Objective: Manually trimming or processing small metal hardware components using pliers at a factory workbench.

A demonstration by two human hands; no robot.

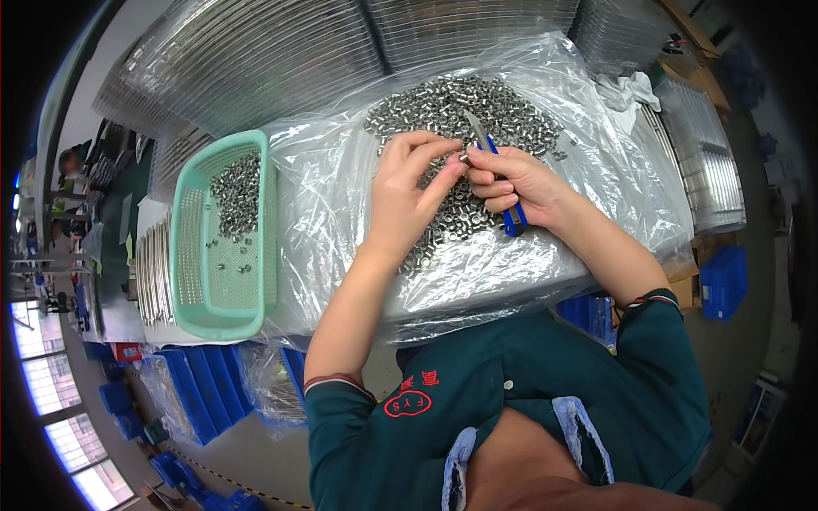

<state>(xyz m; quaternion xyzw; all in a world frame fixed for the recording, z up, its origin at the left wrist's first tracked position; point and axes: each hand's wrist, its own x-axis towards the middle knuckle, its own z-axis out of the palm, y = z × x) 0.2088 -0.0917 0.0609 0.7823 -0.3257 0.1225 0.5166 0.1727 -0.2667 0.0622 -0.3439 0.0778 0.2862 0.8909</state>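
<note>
My right hand (528, 183) is wrapped round a blue utility knife (515, 220), its blade out and pointing away from me. Between the fingertips of both hands is a small metal ring-like part (464, 156), mostly covered by the fingers. The thumb and fingers of my left hand (407, 189) pinch it from the left side. Under and beyond both hands spreads a heap of small shiny metal parts (503, 106) on clear plastic sheeting (319, 221). To the left stands a light green plastic basket (181, 255) with more of these parts in its far end.
Stacked clear plastic trays (256, 68) line the back of the table. More clear trays (711, 183) and a white cloth (626, 89) lie at the right. Blue bins (200, 392) stand below the table's left front edge, and another blue bin (724, 283) is at the far right.
</note>
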